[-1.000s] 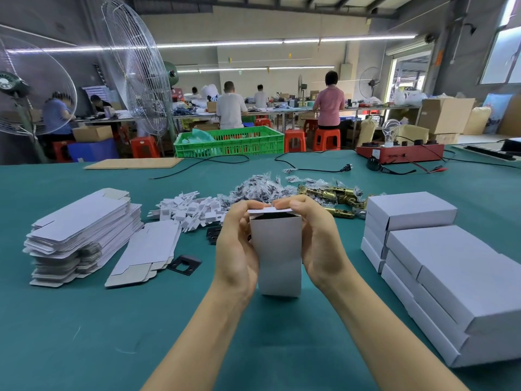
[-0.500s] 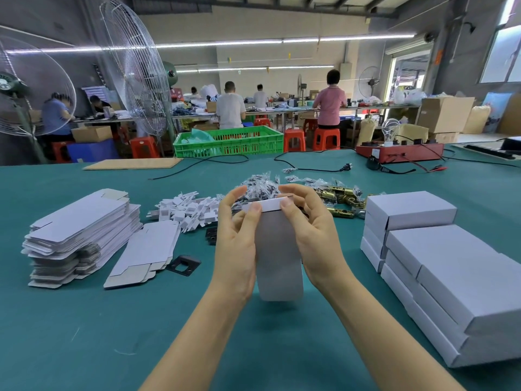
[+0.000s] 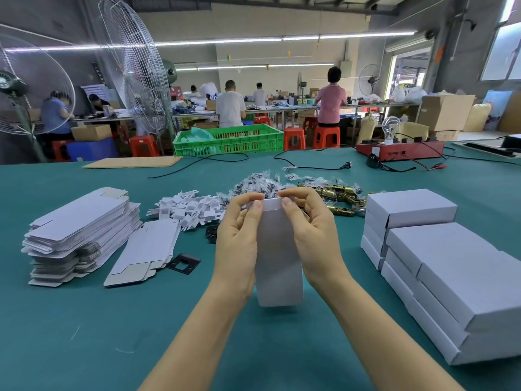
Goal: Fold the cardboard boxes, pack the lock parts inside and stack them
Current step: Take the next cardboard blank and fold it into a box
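White box point(image 3: 279, 255) stood upright, frame centre. Left hand point(image 3: 239, 244) and right hand point(image 3: 313, 238) clamped its sides; thumbs pinned top flap, likely tucking it. Finished boxes point(image 3: 439, 266) stacked right, within reach.

Bare table point(image 3: 84, 334) near; flat blanks point(image 3: 81, 230) left, stacked boxes point(image 3: 439, 266) right block

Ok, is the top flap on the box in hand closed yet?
Nearly closed. The box stands upright; the left hand and right hand press its top flap down. Whether it is tucked in, cannot tell.
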Action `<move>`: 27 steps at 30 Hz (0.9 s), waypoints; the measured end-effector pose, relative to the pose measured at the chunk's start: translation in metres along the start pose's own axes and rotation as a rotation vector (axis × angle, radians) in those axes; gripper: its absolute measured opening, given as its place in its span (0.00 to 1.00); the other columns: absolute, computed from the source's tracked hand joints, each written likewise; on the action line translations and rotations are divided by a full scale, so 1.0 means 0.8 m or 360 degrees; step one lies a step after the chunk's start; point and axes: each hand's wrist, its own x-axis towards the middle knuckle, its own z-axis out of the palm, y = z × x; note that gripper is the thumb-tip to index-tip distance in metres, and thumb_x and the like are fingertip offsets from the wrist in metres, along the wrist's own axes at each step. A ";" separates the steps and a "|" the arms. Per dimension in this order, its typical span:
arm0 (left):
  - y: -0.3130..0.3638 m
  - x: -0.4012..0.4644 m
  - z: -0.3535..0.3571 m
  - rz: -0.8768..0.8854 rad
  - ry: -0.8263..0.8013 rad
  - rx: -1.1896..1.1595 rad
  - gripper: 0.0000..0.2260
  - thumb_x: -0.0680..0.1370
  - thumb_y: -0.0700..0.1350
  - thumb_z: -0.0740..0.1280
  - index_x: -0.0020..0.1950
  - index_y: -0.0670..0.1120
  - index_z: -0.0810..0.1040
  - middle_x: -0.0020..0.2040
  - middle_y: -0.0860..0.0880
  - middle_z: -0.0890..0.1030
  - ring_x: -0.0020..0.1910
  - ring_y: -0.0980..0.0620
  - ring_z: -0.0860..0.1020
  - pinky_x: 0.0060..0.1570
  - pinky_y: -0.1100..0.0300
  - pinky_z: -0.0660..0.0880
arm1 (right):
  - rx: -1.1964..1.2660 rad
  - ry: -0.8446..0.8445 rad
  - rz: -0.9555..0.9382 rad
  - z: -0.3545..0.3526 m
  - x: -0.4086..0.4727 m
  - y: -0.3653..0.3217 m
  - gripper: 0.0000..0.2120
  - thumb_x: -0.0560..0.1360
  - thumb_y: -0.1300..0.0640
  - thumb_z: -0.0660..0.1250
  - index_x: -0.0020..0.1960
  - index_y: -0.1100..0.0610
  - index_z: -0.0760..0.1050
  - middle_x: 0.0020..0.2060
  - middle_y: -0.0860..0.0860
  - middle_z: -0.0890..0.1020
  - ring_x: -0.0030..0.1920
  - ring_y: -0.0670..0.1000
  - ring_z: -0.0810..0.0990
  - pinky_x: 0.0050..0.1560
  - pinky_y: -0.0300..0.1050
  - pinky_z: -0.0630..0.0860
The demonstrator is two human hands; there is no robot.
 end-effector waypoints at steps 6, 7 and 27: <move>0.001 -0.002 0.000 -0.0034 -0.0050 -0.0062 0.08 0.80 0.44 0.65 0.45 0.54 0.81 0.42 0.50 0.80 0.43 0.50 0.76 0.49 0.47 0.72 | 0.0068 0.0014 0.0088 -0.003 0.002 0.004 0.07 0.78 0.60 0.64 0.43 0.51 0.77 0.39 0.41 0.81 0.39 0.39 0.77 0.40 0.30 0.72; 0.001 -0.003 0.000 -0.0038 -0.0064 -0.0074 0.07 0.79 0.47 0.66 0.44 0.55 0.82 0.42 0.50 0.80 0.43 0.51 0.76 0.50 0.47 0.72 | 0.0082 0.0030 0.0106 -0.005 0.002 0.005 0.05 0.76 0.59 0.65 0.43 0.52 0.77 0.37 0.41 0.81 0.38 0.39 0.76 0.40 0.31 0.72; -0.002 -0.004 0.004 -0.0145 -0.0010 -0.0025 0.15 0.81 0.41 0.60 0.41 0.53 0.82 0.49 0.46 0.81 0.48 0.50 0.76 0.50 0.51 0.72 | -0.0026 0.0075 0.0240 -0.006 0.005 0.012 0.05 0.77 0.62 0.62 0.48 0.55 0.75 0.38 0.38 0.80 0.41 0.37 0.75 0.42 0.29 0.70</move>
